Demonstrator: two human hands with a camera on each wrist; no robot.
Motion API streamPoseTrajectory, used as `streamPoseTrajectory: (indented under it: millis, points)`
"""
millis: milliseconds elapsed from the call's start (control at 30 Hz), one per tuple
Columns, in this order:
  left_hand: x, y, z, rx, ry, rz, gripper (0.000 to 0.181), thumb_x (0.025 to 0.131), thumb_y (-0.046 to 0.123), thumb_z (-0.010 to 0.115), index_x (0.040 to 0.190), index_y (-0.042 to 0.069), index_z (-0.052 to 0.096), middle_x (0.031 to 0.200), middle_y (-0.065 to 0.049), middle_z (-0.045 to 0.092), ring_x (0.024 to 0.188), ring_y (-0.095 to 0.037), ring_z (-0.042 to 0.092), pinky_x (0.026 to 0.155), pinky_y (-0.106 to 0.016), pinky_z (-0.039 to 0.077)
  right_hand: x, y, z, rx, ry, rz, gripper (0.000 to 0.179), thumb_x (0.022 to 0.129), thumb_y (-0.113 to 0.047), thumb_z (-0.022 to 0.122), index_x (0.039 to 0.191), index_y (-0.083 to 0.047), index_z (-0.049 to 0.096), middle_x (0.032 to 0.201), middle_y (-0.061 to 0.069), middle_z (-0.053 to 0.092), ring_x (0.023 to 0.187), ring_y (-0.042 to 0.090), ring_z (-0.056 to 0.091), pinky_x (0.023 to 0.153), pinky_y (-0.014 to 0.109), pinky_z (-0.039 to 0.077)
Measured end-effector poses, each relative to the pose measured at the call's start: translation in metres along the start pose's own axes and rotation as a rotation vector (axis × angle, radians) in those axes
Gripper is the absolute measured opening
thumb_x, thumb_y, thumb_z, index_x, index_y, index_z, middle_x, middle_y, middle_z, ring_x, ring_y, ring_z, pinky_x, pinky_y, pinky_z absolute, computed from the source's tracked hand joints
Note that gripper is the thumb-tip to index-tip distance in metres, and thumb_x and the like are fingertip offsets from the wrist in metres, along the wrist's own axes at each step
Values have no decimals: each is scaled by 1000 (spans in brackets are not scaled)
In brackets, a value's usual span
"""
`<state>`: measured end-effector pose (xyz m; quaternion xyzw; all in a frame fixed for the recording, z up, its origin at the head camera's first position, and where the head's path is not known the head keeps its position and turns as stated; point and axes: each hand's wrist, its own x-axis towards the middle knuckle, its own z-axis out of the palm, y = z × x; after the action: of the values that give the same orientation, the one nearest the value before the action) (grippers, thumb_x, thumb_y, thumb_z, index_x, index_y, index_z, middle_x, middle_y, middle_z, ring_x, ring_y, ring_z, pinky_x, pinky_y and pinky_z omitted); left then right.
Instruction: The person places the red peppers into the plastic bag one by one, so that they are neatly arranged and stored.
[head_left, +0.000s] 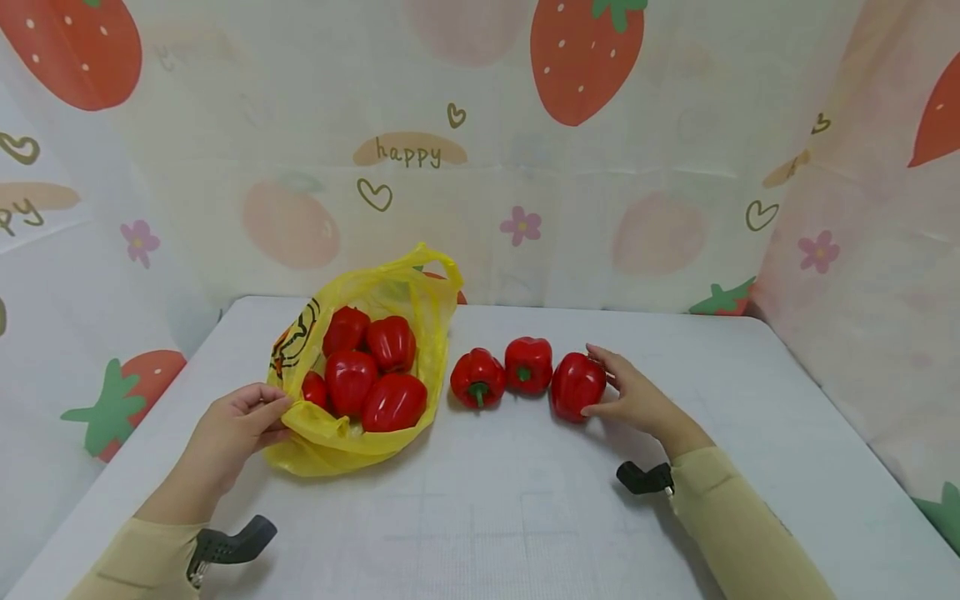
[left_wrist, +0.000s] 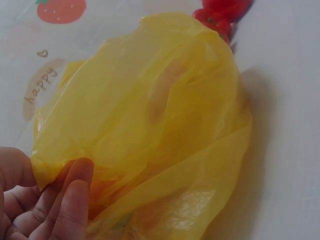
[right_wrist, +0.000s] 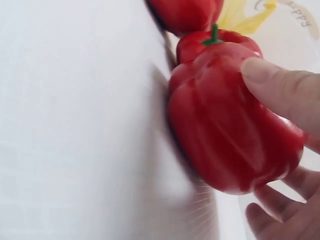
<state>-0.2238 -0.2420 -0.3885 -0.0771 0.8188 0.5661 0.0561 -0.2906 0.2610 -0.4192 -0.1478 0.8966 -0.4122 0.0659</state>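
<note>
- Three red peppers lie close together on the white bench (head_left: pixel 487 517), just right of the yellow bag (head_left: pixel 337 454): the left pepper (head_left: pixel 477 379), the middle pepper (head_left: pixel 528 367) and the right pepper (head_left: pixel 577 386).
- The right hand (head_left: pixel 641 402) holds the right pepper between thumb and spread fingers, one on its near side, the others beyond; that span probably suits its rounded, slippery-looking sides.
- The left hand (head_left: pixel 236 432) pinches the rim of the bag between thumb and fingers, likely because such thin plastic would sag without support.
- The bag leans with its mouth gaping; inside, five red pieces (head_left: pixel 352 382) show, pepper-like, one partly hidden by the rim.
</note>
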Motion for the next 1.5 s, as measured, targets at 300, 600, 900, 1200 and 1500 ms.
streamPoseTrajectory:
  millis: [300,600,900,1200,1500]
  points:
    - [-1,0,1,1,0,-6,44,90,41,52,114,3,52,111,-14,53,84,-10,60,75,-19,52,1,2,12,-60,-23,33,108,66,-26,82,147,-18,11,145,14,22,130,36,25,96,50,40]
    - [-2,3,0,-4,-10,-1,44,90,41,53,113,3,51,107,-11,54,84,-10,61,76,-20,52,-1,-2,13,-118,32,57,103,70,-27,79,146,-14,11,138,16,26,126,37,30,92,51,43]
    - [0,4,2,-4,-5,-11,43,91,39,52,114,2,51,109,-13,53,83,-9,60,75,-19,52,-2,6,13,-33,72,126,98,70,-24,79,143,-7,15,140,17,27,127,39,32,94,48,42]
    - [2,2,1,3,-17,5,46,90,41,52,115,2,51,108,-12,53,83,-10,60,75,-19,52,-3,8,5,-51,131,106,94,70,-24,79,141,-11,21,138,14,33,125,37,37,92,49,44]
    - [5,-2,3,-2,-20,13,46,90,40,53,115,1,51,107,-11,54,83,-9,60,75,-20,52,-3,4,0,19,161,37,93,69,-21,80,141,-9,21,136,14,35,125,36,36,93,49,42]
